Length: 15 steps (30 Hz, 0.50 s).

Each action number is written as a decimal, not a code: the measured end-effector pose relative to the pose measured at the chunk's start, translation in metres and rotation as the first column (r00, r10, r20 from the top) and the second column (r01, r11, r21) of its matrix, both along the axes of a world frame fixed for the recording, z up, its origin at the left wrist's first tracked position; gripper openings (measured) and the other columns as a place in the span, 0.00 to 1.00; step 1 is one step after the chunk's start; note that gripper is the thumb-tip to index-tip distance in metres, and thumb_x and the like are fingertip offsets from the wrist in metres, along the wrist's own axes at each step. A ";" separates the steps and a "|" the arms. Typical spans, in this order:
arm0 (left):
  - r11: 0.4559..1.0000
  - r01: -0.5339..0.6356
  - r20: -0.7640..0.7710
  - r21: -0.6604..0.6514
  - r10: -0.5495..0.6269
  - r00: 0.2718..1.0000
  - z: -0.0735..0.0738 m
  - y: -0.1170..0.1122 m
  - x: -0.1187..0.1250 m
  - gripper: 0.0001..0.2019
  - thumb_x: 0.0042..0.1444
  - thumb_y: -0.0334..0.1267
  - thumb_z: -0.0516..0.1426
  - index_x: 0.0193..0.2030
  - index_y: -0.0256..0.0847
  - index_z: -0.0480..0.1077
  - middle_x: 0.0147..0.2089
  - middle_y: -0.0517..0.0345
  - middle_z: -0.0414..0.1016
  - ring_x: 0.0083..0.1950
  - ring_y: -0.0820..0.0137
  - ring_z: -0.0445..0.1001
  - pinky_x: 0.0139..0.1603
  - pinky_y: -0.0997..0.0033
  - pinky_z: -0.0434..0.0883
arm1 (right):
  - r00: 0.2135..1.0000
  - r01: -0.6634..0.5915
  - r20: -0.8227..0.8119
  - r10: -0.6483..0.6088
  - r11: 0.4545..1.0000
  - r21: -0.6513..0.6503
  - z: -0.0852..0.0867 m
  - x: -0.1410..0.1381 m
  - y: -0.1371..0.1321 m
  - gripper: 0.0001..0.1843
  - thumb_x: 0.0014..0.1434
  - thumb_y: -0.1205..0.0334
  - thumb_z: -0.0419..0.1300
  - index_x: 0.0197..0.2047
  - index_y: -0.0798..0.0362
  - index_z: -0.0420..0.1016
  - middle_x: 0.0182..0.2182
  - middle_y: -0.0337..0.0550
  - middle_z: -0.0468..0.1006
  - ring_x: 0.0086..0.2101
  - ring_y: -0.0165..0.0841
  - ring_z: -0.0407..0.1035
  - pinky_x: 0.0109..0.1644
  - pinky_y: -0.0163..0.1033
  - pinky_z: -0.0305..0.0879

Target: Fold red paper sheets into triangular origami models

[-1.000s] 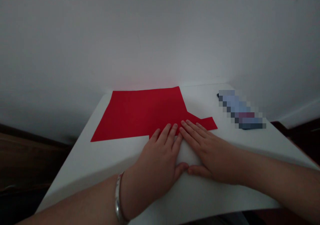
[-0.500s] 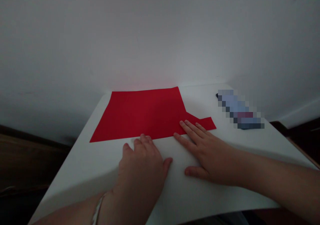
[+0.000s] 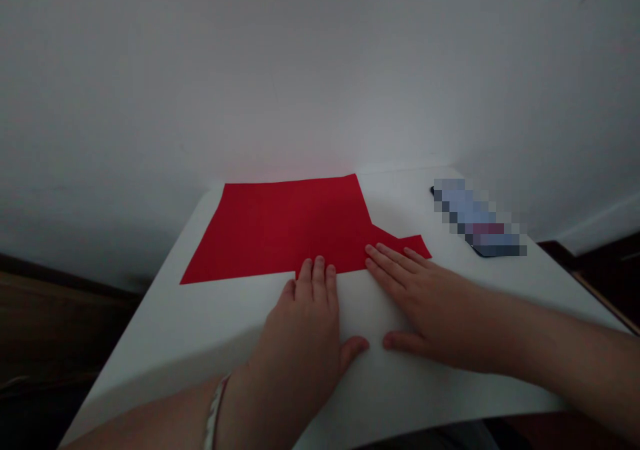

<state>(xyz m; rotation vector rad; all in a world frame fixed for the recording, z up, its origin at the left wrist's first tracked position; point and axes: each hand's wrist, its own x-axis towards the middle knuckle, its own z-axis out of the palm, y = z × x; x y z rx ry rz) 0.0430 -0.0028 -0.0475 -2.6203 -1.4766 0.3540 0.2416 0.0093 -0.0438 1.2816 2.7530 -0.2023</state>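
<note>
A large sheet of paper, red on one face (image 3: 290, 227) and white on the other, lies on the table, its near part folded over so the white side (image 3: 210, 330) faces up. My left hand (image 3: 305, 333) lies flat and open on the white flap, fingertips at the fold edge where red meets white. My right hand (image 3: 430, 303) is also flat and open beside it, fingers pressing the flap's right end over a small red tab (image 3: 407, 245). A bracelet sits on my left wrist.
A blurred-out flat object, a dark phone-like thing (image 3: 477, 220), lies on the table at the right. A plain white wall (image 3: 300, 70) stands right behind the table. Dark floor shows to the left and right of the table.
My left hand slid left along the fold edge, then came back toward the middle. My right hand stayed pressed on the flap's right end with only a slight shift.
</note>
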 end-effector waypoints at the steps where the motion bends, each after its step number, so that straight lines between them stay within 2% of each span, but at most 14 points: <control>1: 1.000 -0.019 -0.012 0.000 0.019 1.000 0.001 0.000 0.001 0.40 0.56 0.58 0.52 0.63 0.22 0.60 0.65 0.26 0.55 0.66 0.43 0.58 0.59 0.47 0.66 | 0.999 0.022 0.025 -0.022 0.999 0.029 0.000 0.001 -0.002 0.47 0.57 0.42 0.55 0.68 0.66 0.50 0.67 0.61 0.44 0.65 0.49 0.44 0.64 0.57 0.52; 4: 0.997 -0.071 -0.045 -0.007 0.071 0.996 0.004 0.001 0.004 0.41 0.57 0.58 0.52 0.63 0.19 0.60 0.64 0.23 0.55 0.65 0.41 0.59 0.57 0.44 0.67 | 0.990 0.076 0.110 -0.085 0.993 0.088 -0.001 0.004 -0.007 0.48 0.54 0.41 0.57 0.66 0.70 0.54 0.65 0.66 0.50 0.63 0.54 0.49 0.61 0.60 0.57; 7: 0.993 -0.120 -0.072 -0.011 0.119 0.990 0.007 -0.001 0.003 0.40 0.58 0.57 0.51 0.62 0.17 0.60 0.62 0.19 0.57 0.63 0.41 0.63 0.54 0.46 0.70 | 0.971 0.142 0.173 -0.165 0.980 0.137 0.002 0.005 -0.009 0.47 0.52 0.40 0.58 0.62 0.72 0.62 0.61 0.72 0.57 0.60 0.58 0.57 0.55 0.60 0.65; 11: 0.992 -0.124 -0.086 0.023 0.126 0.988 0.009 -0.006 -0.002 0.37 0.59 0.55 0.51 0.61 0.18 0.63 0.61 0.20 0.60 0.60 0.42 0.66 0.48 0.47 0.73 | 0.909 0.239 0.301 -0.289 0.952 0.194 0.016 0.004 -0.006 0.36 0.55 0.44 0.56 0.55 0.66 0.72 0.55 0.72 0.69 0.52 0.56 0.68 0.45 0.55 0.73; 15: 0.993 -0.096 -0.092 0.073 0.102 0.990 0.014 -0.007 -0.006 0.31 0.61 0.51 0.50 0.55 0.19 0.69 0.55 0.21 0.69 0.53 0.42 0.72 0.45 0.45 0.73 | 0.869 0.251 0.392 -0.302 0.952 0.175 0.027 0.001 -0.005 0.27 0.58 0.46 0.55 0.47 0.60 0.79 0.47 0.69 0.76 0.43 0.54 0.74 0.34 0.52 0.74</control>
